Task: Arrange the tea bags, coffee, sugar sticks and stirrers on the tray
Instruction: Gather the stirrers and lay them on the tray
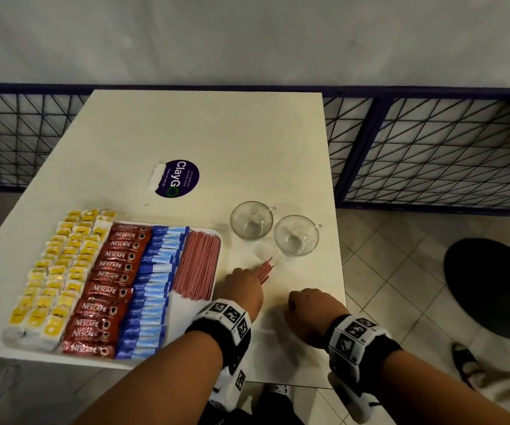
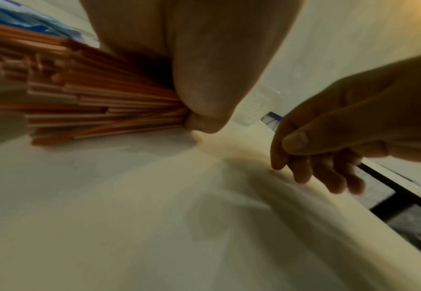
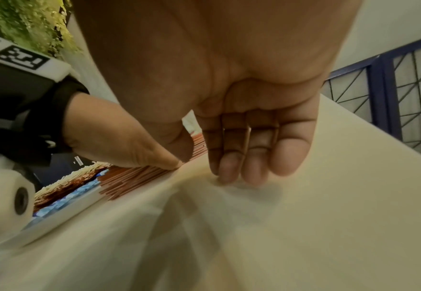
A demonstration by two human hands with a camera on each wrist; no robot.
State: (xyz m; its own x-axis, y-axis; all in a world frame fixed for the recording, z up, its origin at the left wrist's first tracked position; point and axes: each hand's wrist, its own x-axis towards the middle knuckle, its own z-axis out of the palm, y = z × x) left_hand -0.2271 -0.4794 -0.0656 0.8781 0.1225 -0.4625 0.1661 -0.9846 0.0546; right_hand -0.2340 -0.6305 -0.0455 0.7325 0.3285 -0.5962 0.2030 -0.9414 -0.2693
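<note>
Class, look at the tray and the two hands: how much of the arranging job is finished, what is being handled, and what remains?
Done: tea bags, coffee sachets, sugar sticks and most stirrers lie in columns on the tray. In hand: the left hand holds a loose bundle of stirrers on the table beside the tray; the right hand holds nothing. Left: adding that bundle to the tray.

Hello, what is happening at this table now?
A person is filling a white tray with yellow tea bags, red coffee sachets, blue sugar sticks and red stirrers. The left hand holds a small bunch of stirrers beside the tray. The right hand hangs over the table, holding nothing. Two glass cups stand nearby.
</note>
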